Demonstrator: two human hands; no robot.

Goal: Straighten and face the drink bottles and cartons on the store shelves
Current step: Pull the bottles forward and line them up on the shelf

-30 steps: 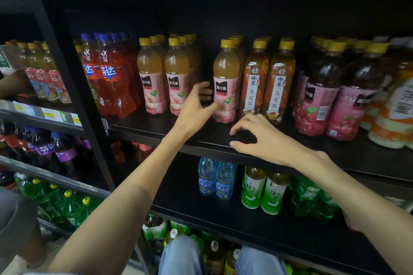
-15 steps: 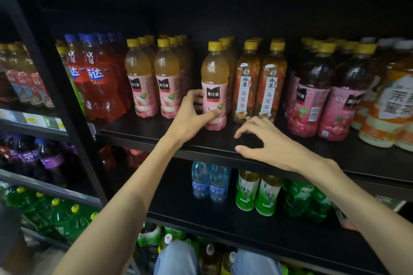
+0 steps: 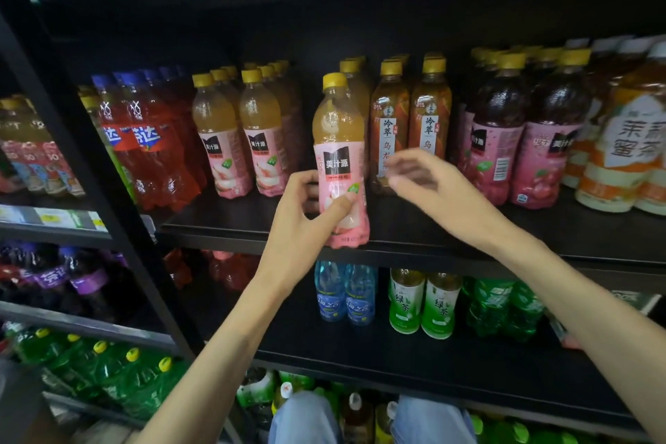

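My left hand (image 3: 306, 213) grips a peach juice bottle (image 3: 340, 141) with a yellow cap and pink label, its base at the front edge of the black shelf (image 3: 414, 249), label facing me. My right hand (image 3: 429, 187) hovers blurred just right of it, fingers loosely spread, holding nothing, in front of two oolong tea bottles (image 3: 391, 126). Two more peach juice bottles (image 3: 238, 141) stand further back to the left, with an empty gap between them and the held bottle.
Red soda bottles (image 3: 144, 144) stand at the shelf's left, dark plum drinks (image 3: 522, 141) and orange-labelled tea bottles (image 3: 623, 141) at the right. Below are blue water bottles (image 3: 346, 296) and green tea bottles (image 3: 421, 303). A black upright (image 3: 72, 141) separates the neighbouring shelves.
My left hand has closed round the peach juice bottle and drawn it forward to the shelf edge. My right hand has lifted off the shelf edge and moved up beside the bottle.
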